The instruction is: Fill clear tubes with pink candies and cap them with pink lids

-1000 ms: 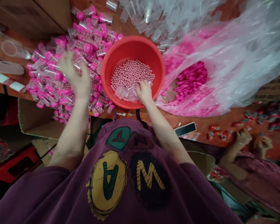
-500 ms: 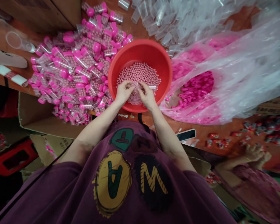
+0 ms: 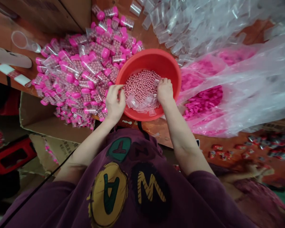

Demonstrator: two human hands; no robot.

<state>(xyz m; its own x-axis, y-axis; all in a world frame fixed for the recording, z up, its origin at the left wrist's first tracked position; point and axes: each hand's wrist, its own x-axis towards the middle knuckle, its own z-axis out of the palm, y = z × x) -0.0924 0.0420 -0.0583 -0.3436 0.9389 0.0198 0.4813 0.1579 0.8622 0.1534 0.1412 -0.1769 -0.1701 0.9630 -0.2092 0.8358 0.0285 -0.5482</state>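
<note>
A red basin (image 3: 177, 85) holds small pink beads (image 3: 142, 84) and several clear plastic tubes (image 3: 142, 104) along its near side. Over the right part of the beads, my right hand (image 3: 165, 91) is closed on a clear plastic tube (image 3: 157, 83), mostly hidden by the fingers. My left hand (image 3: 115, 103) is at the basin's left rim, thumb and fingers apart, with nothing visible between them. Left of that hand lies a heap of bead-filled tubes with pink caps (image 3: 85, 72).
Clear tubes (image 3: 187, 25) are piled behind the basin. At right, a clear plastic bag (image 3: 247, 95) contains pink caps (image 3: 205, 99). A cardboard box (image 3: 42, 114) stands below the table's left edge. Another person's hand (image 3: 263, 171) shows blurred at the lower right, near small red items (image 3: 218, 152).
My hands have moved apart: the left to the basin's left rim, the right rightward over the beads. The clear tubes between them now lie in the basin. The view has shifted slightly.
</note>
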